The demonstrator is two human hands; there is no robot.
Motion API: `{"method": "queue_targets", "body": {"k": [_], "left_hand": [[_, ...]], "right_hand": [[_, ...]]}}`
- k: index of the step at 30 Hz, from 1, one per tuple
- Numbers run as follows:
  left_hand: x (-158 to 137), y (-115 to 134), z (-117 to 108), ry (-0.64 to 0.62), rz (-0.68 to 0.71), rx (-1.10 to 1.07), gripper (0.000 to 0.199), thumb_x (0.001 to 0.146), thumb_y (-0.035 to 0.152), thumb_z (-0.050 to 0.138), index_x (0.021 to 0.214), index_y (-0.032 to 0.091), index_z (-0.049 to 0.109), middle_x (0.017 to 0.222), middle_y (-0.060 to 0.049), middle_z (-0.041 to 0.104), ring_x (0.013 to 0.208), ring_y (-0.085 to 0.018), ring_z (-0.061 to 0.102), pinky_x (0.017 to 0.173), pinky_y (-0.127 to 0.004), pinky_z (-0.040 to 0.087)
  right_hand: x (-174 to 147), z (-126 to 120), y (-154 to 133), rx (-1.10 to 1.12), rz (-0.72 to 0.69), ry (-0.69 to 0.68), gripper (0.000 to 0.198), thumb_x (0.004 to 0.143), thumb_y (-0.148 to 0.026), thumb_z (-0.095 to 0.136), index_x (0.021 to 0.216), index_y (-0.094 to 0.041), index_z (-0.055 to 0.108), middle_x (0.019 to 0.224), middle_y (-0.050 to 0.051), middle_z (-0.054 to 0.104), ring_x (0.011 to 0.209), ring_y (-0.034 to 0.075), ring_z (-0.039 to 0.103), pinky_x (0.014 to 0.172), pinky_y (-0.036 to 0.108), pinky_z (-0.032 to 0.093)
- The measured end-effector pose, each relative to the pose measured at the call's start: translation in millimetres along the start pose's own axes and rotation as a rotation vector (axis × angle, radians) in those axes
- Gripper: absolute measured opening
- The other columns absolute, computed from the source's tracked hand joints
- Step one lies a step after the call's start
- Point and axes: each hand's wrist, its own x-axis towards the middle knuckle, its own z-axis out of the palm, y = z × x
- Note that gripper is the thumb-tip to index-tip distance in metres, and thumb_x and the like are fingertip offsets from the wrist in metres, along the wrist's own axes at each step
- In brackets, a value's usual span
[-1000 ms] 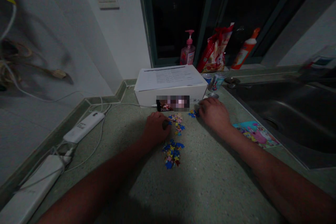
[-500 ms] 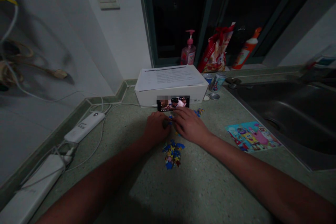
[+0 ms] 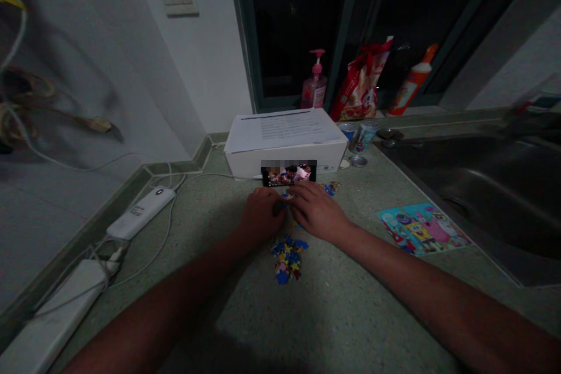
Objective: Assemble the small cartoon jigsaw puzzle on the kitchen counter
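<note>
Both hands meet over the counter, just in front of a propped-up phone (image 3: 289, 175). My left hand (image 3: 263, 210) is closed, its fingers curled in at small blue jigsaw puzzle pieces (image 3: 285, 196). My right hand (image 3: 319, 209) reaches in from the other side, thumb and fingertips pinched at the same pieces. The fingers hide most of what they hold. Nearer to me lies a loose heap of blue, yellow and brown puzzle pieces (image 3: 288, 258). More pieces (image 3: 332, 188) show beyond my right hand.
A white box (image 3: 284, 155) with printed paper on top stands behind the phone. At right lie a colourful cartoon picture card (image 3: 423, 228) and a sink (image 3: 486, 169). Cans (image 3: 364, 137) stand near the box. A power bank (image 3: 141, 212), power strip (image 3: 61, 315) and cables run along the left.
Both hands stay at almost the same spot, with only slight finger movement at the pieces. The picture on the phone differs a little.
</note>
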Motion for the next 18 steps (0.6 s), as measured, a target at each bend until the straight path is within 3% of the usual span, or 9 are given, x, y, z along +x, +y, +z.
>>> {"method": "queue_targets", "body": {"k": [18], "left_hand": [[0.6, 2.6, -1.0, -0.001, -0.017, -0.004, 0.022, 0.083, 0.020, 0.075, 0.105, 0.022, 0.077, 0.110, -0.008, 0.073, 0.109, -0.030, 0.063, 0.100, -0.049, 0.049]], "right_hand": [[0.2, -0.4, -0.1, 0.012, -0.007, -0.005, 0.026, 0.095, -0.014, 0.061, 0.115, -0.017, 0.077, 0.130, 0.016, 0.073, 0.133, 0.036, 0.059, 0.110, 0.062, 0.051]]}}
